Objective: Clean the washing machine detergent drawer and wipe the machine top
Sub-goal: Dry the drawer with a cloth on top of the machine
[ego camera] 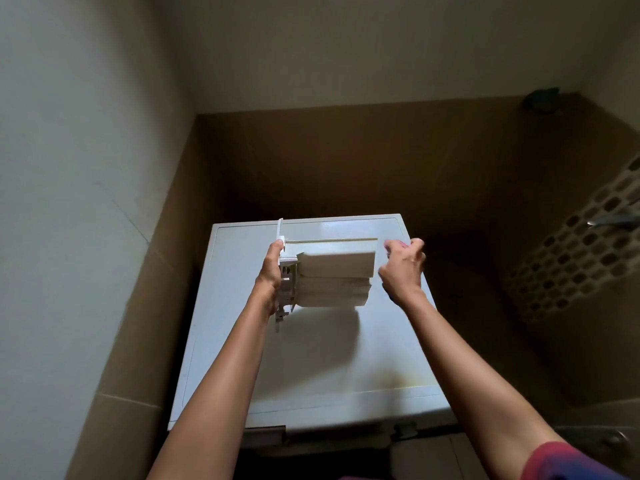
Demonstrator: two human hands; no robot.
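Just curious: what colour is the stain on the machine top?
Yellowish-brown stain on the white machine top, near its front edge, head view.

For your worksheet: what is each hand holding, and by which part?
The left hand grips the detergent drawer by its front-panel end; the right hand holds nothing visible.

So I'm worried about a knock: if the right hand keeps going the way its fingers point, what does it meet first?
Probably the detergent drawer, at its right end; the right hand is curled beside it, though depth is unclear.

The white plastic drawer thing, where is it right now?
In the head view, the white plastic detergent drawer is up over the back of the white washing machine top, gripped by the left hand, with the right hand beside its other end.
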